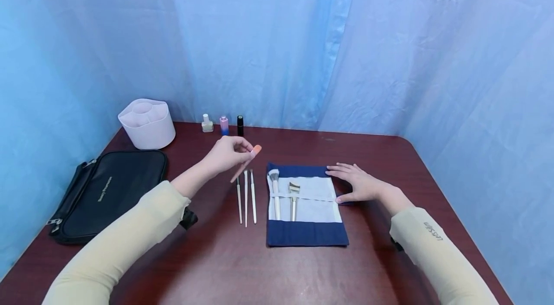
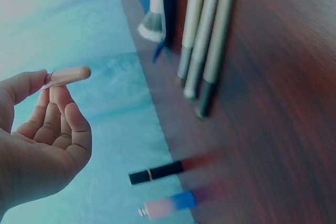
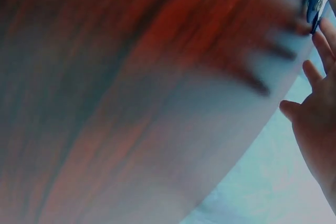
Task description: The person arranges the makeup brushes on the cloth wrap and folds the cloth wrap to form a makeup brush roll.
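Note:
My left hand (image 1: 229, 155) pinches a slim pinkish stick with a rounded orange end (image 1: 257, 149) between thumb and fingertips, tilted above the table. The same stick (image 2: 73, 74) shows in the left wrist view; its exact kind is unclear. Below it lie three thin makeup brushes (image 1: 253, 204), side by side. To their right is a navy and white brush roll (image 1: 307, 234), spread flat. Under its elastic strap sit a fluffy white-handled brush (image 1: 276, 199) and a flat-headed brush (image 1: 294, 201). My right hand (image 1: 357, 182) touches the roll's right edge with fingers spread.
A black zipped case (image 1: 130, 175) lies at left, with a white divided organizer (image 1: 149, 127) behind it. Along the back edge stand a white-capped bottle (image 1: 207, 124), a pink and blue bottle (image 1: 224, 125) and a black tube (image 1: 240, 125). Blue curtains surround the table.

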`<act>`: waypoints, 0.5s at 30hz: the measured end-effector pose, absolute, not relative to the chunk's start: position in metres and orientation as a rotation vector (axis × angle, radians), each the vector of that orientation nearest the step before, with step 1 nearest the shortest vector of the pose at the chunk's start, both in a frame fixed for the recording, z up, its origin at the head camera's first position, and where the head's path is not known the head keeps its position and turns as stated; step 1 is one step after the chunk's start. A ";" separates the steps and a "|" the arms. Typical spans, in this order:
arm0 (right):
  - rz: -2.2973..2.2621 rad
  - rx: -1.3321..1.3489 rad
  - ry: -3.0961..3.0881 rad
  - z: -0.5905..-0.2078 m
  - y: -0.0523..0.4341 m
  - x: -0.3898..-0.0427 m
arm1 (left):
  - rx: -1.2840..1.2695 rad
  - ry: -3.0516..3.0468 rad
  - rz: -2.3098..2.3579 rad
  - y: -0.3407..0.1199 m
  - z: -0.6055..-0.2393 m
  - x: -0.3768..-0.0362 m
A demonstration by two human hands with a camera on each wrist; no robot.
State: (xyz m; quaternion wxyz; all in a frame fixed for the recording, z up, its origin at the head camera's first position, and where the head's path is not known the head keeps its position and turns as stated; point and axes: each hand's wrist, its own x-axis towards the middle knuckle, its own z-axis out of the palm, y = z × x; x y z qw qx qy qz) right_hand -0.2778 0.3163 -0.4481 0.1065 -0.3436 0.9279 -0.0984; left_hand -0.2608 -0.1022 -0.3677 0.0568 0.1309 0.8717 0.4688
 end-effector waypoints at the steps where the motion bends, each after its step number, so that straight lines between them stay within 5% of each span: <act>1: -0.298 -0.992 2.728 -0.448 0.316 -0.278 | 0.396 2.624 1.442 -0.098 -0.366 -0.262; 15: -0.331 -0.934 2.687 -0.442 0.310 -0.278 | 0.452 2.420 1.761 -0.037 -0.360 -0.284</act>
